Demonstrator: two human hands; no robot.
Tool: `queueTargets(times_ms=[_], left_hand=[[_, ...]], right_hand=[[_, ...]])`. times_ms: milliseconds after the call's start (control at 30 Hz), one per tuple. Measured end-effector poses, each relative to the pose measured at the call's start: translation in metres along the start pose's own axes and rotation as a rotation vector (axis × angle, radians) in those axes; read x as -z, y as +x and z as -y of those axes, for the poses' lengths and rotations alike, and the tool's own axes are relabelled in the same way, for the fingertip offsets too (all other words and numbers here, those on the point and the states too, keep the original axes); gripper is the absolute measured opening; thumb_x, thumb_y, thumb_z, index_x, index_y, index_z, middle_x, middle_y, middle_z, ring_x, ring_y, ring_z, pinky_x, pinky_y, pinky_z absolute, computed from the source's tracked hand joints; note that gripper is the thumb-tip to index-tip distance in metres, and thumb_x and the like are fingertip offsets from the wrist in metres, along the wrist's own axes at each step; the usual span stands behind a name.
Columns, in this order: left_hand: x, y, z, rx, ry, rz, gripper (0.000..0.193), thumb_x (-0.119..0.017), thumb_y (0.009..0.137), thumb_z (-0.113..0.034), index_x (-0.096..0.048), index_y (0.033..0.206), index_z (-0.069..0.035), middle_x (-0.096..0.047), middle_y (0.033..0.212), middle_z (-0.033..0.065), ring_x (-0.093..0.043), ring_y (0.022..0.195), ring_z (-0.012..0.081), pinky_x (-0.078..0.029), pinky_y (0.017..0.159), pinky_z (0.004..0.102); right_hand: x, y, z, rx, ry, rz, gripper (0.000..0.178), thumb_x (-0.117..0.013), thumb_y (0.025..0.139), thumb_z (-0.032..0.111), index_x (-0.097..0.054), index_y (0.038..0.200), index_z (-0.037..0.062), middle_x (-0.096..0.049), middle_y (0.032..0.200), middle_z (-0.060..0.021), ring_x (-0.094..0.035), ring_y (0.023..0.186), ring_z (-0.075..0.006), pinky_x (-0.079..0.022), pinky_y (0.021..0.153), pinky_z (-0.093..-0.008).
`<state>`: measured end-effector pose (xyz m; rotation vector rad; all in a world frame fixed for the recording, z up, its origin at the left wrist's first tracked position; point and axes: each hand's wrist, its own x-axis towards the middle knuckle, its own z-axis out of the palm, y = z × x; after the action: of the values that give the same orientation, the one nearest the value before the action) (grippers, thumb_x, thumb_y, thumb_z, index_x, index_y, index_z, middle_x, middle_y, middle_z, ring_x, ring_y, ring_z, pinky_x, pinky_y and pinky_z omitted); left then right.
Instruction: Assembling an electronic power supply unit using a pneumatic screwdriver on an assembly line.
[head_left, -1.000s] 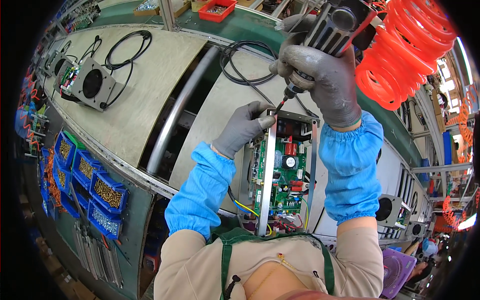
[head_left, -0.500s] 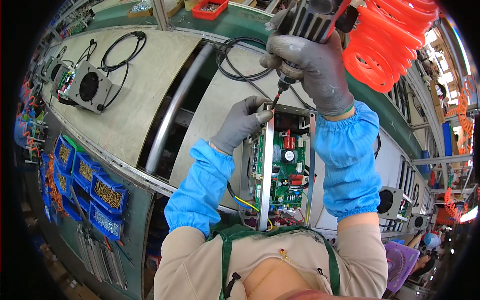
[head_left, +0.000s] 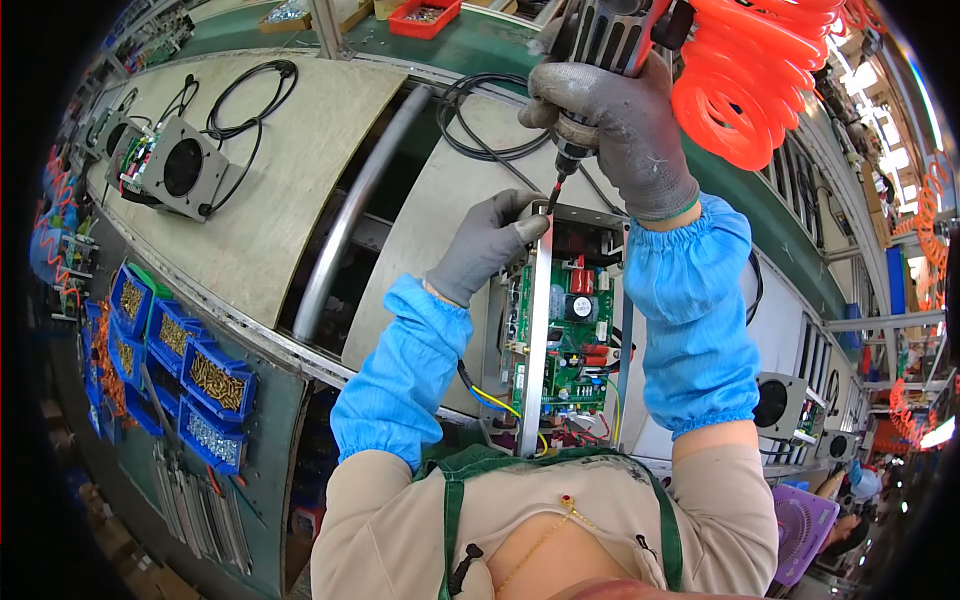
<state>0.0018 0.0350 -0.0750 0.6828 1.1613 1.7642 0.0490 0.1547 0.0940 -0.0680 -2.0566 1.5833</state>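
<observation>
A gloved right hand [head_left: 618, 130] wraps its fingers around a powered screwdriver [head_left: 600, 45], its bit [head_left: 553, 192] set on the top corner of a metal chassis [head_left: 537, 340] that holds a green circuit board [head_left: 565, 345]. The gloved left hand [head_left: 487, 245] rests at that same corner, thumb and fingers pinching the chassis edge just beside the bit. The chassis lies on the bench [head_left: 420, 230], directly before the person (blue sleeve covers on both forearms). An orange coiled hose [head_left: 750, 80] hangs by the tool. Blue bins [head_left: 215, 380] of screws line the bench's left edge; a fan unit [head_left: 180, 170] sits well apart.
</observation>
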Motion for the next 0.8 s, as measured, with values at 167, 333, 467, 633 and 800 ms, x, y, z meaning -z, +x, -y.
queueTargets(times_ms=[167, 333, 467, 633, 800], left_hand=[[0.022, -0.034, 0.015, -0.293, 0.558, -0.209, 0.045, -0.063, 0.085, -0.024, -0.055, 0.121, 0.001, -0.063, 0.109, 0.0106, -0.062, 0.088, 0.0176, -0.05, 0.074, 0.0318], [0.06, -0.149, 0.024, 0.241, 0.861, -0.251, 0.034, -0.063, 0.083, -0.027, -0.064, 0.104, -0.001, -0.067, 0.092, 0.0151, -0.065, 0.085, 0.026, -0.051, 0.075, 0.0362], [0.059, -0.219, 0.081, 0.405, 0.958, 0.321, 0.031, -0.063, 0.081, -0.028, -0.066, 0.101, -0.005, -0.067, 0.094, 0.0166, -0.065, 0.086, 0.0319, -0.05, 0.076, 0.0406], [0.015, -0.203, 0.124, 0.244, 1.14, 0.561, 0.032, -0.06, 0.083, -0.028, -0.064, 0.108, -0.008, -0.064, 0.098, 0.015, -0.061, 0.092, 0.0339, -0.049, 0.08, 0.0427], [-0.019, -0.183, 0.087, 0.257, 1.364, 0.798, 0.034, -0.057, 0.087, -0.03, -0.059, 0.118, -0.017, -0.064, 0.097, 0.0118, -0.062, 0.088, 0.031, -0.05, 0.077, 0.0415]], right_hand=[[-0.005, -0.004, 0.004, -0.067, 0.071, 0.003, 0.016, -0.068, 0.08, 0.017, -0.068, 0.079, 0.0007, -0.064, 0.065, -0.0043, -0.053, 0.052, -0.0061, -0.041, 0.046, -0.0209], [0.012, -0.013, -0.001, 0.045, 0.176, -0.1, 0.014, -0.067, 0.079, 0.014, -0.066, 0.081, -0.0003, -0.064, 0.066, -0.0054, -0.052, 0.051, -0.006, -0.04, 0.045, -0.0218], [0.034, -0.014, 0.022, 0.2, 0.319, -0.016, 0.018, -0.062, 0.085, 0.015, -0.063, 0.094, -0.0006, -0.066, 0.077, -0.0105, -0.056, 0.056, -0.0123, -0.043, 0.048, -0.0232], [0.092, -0.066, 0.106, 0.85, -0.142, -0.533, 0.02, -0.052, 0.093, 0.015, -0.057, 0.097, -0.0041, -0.066, 0.087, -0.0172, -0.066, 0.071, -0.0278, -0.054, 0.059, -0.034], [0.097, -0.211, 0.115, 0.504, 0.232, -0.384, 0.037, -0.058, 0.085, 0.015, -0.046, 0.117, 0.0001, -0.061, 0.103, -0.0187, -0.065, 0.073, -0.0289, -0.052, 0.057, -0.033]])
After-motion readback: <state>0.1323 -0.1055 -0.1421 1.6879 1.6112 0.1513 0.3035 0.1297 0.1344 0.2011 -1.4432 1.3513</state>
